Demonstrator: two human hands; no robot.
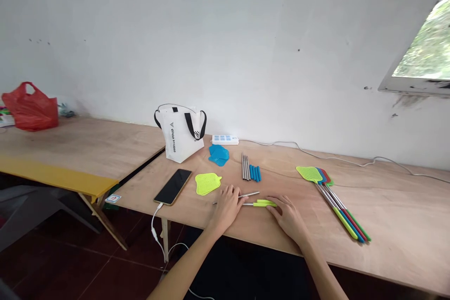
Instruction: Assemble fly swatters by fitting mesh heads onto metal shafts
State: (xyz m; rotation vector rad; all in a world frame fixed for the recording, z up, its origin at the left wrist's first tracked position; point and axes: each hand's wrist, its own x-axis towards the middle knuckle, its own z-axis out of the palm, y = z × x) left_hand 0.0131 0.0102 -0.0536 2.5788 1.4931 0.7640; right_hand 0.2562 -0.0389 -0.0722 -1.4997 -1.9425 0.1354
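My left hand is closed over slim metal rods near the table's front edge. One metal rod sticks out to its right. Below that, another runs toward a yellow-green handle sleeve. My right hand has its fingertips closed at the right end of the yellow-green sleeves, of which two seem to lie side by side. Left of my left hand lies a yellow-green fly swatter head. Behind the hands are blue swatter heads, several metal rods and several blue handle sleeves.
Assembled fly swatters lie bundled on the right. A phone on a white cable lies at the left, with a white bag behind it. A power strip sits by the wall. A red plastic bag rests on the neighbouring table.
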